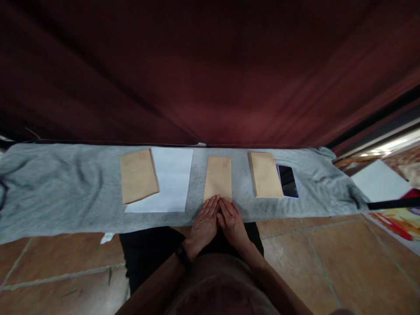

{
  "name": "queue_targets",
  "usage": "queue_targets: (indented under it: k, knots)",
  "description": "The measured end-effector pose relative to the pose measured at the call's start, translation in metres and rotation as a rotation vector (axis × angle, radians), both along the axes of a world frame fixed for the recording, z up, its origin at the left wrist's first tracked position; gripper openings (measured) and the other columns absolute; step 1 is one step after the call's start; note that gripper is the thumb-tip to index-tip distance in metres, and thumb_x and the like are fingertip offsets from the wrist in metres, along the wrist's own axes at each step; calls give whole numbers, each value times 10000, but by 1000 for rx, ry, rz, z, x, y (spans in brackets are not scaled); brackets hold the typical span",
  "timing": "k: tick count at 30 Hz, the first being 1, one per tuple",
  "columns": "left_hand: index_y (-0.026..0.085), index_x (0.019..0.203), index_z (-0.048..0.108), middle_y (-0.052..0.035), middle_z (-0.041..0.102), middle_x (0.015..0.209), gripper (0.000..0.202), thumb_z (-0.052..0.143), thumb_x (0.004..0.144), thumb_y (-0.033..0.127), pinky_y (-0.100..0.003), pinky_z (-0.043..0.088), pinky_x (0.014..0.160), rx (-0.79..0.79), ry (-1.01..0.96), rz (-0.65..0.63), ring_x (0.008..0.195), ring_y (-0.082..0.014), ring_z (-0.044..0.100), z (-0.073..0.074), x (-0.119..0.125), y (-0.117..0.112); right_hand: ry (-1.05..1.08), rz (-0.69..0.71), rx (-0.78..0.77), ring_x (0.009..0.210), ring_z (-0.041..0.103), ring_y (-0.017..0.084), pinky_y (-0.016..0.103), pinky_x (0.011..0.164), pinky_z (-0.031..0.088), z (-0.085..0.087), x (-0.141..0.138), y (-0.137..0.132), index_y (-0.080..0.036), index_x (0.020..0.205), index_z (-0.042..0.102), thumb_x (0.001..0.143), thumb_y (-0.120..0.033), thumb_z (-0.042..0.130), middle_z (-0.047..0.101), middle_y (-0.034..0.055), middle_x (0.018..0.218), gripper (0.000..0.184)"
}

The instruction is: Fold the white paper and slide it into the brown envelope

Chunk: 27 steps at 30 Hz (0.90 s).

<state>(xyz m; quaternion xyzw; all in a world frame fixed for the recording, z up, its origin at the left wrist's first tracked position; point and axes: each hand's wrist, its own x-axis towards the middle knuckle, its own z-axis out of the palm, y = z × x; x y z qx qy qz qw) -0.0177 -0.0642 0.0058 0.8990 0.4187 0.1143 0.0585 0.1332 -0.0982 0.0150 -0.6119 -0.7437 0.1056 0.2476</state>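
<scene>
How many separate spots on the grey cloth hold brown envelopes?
3: the left stack, overlapping the white paper; the middle envelope, partly under the left hand and right hand; the right stack, beside the phone. Envelopes hidden underneath can't be counted.

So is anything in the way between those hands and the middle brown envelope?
No, nothing I can see. The left hand and right hand reach over the near end of the middle envelope. The white sheet lies to its left and the phone to its right, both apart from it.
</scene>
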Motion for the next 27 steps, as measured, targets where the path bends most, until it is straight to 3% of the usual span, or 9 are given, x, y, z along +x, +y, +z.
queue_targets:
  k: [3, 11, 20, 27]
  knots:
    - [68, 1563, 311, -141, 353, 1621, 612, 352, 957, 147, -415, 258, 1254, 0, 10, 3, 1527, -215, 270, 1, -5, -1, -59, 10, 3, 1413, 467, 241, 466, 1201, 341, -5, -3, -6, -106, 1509, 426, 1055, -266, 375, 532, 156, 1498, 485]
    - [38, 1521, 380, -202, 372, 1599, 624, 435, 1010, 391, -455, 295, 1229, 24, 40, 109, 1517, -287, 293, 4, -24, 1, -144, -50, 2, 1411, 477, 245, 460, 1208, 330, -8, 8, -12, -130, 1490, 472, 1051, -274, 415, 535, 138, 1501, 466]
    - [36, 1478, 445, -220, 462, 1538, 581, 417, 1012, 381, -471, 315, 1200, 29, 30, 197, 1470, -306, 389, 5, -28, 0, -177, -89, 46, 1416, 476, 244, 457, 1210, 331, -15, 16, -18, -151, 1528, 424, 1039, -246, 409, 510, 129, 1522, 499]
    - [102, 1388, 559, -170, 649, 1337, 439, 432, 992, 243, -451, 491, 1033, 47, -139, 310, 1210, -296, 614, 1, -18, 14, -162, -131, 125, 1384, 506, 235, 441, 1212, 336, -17, 9, -14, -139, 1469, 504, 1013, -207, 440, 576, 125, 1465, 466]
